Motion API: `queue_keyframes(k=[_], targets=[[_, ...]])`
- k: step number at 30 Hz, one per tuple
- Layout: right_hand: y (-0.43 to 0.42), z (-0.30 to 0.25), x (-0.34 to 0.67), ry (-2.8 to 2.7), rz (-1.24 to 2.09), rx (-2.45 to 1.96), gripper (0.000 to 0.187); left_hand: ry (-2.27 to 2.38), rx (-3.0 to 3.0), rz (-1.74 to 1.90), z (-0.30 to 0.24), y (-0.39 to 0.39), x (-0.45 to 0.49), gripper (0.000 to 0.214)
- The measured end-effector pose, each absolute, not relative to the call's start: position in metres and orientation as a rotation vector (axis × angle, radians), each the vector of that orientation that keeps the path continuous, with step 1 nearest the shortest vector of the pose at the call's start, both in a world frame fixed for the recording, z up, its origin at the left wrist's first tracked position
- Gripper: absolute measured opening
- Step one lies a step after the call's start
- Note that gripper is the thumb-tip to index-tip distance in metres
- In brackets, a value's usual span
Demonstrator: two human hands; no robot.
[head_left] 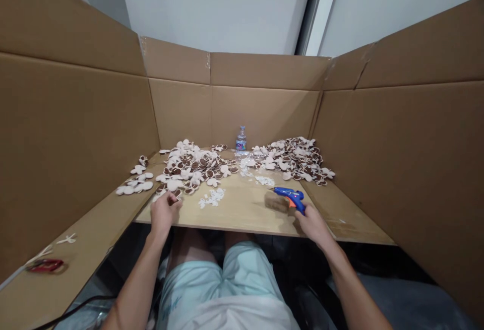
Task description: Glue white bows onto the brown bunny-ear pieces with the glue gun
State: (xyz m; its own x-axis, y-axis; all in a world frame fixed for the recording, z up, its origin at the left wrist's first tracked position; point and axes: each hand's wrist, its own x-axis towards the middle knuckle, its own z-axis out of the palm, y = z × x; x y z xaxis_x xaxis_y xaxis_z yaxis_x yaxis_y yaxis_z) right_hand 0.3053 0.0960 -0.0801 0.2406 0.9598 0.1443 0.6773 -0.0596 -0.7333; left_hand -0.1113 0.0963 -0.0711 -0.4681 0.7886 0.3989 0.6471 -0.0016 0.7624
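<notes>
My right hand (310,223) is wrapped round the handle of a blue hot glue gun (289,193) with an orange trigger; its nozzle points left above the board. My left hand (164,214) is at the near edge of the left pile (189,166) of brown and white felt pieces with rounded ears. Its fingers are curled together, and whatever is between them is hidden. Small white cut-outs (212,197) lie on the board between my hands. More white cut-outs (264,181) are beyond the glue gun's tip.
Cardboard walls (264,108) enclose the board (242,214) on three sides. A second heap of felt pieces (298,158) is at back right, and a bottle (241,138) stands behind. On the left ledge lie a red-handled tool (46,265) and a white cord (28,263).
</notes>
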Motion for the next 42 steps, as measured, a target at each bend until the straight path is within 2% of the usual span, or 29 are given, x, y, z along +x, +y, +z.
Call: queue_keyframes(k=[2, 5, 10, 14, 25, 42], targets=[[0.095, -0.079, 0.304, -1.484, 0.545, -1.779, 0.039, 1.985, 1.504, 1.529, -0.066, 0.094, -0.102, 0.014], [0.089, -0.073, 0.297, -1.466, 0.535, -1.724, 0.047, 1.720, 1.461, 1.580, -0.056, 0.088, -0.080, 0.017], [0.061, -0.053, 0.271, -1.531, 0.432, -1.564, 0.046, 1.381, 1.407, 1.563, -0.037, 0.059, -0.034, 0.031], [0.031, -0.046, 0.248, -1.602, 0.253, -1.357, 0.047, 1.168, 1.252, 1.545, -0.022, 0.033, -0.010, 0.028], [0.017, -0.054, 0.231, -1.687, -0.142, -1.112, 0.042, 1.133, 1.373, 1.522, -0.006, 0.010, 0.004, 0.015], [0.013, -0.045, 0.230, -1.683, -0.255, -1.023, 0.030, 1.093, 1.349, 1.533, -0.002, 0.003, 0.007, 0.015]])
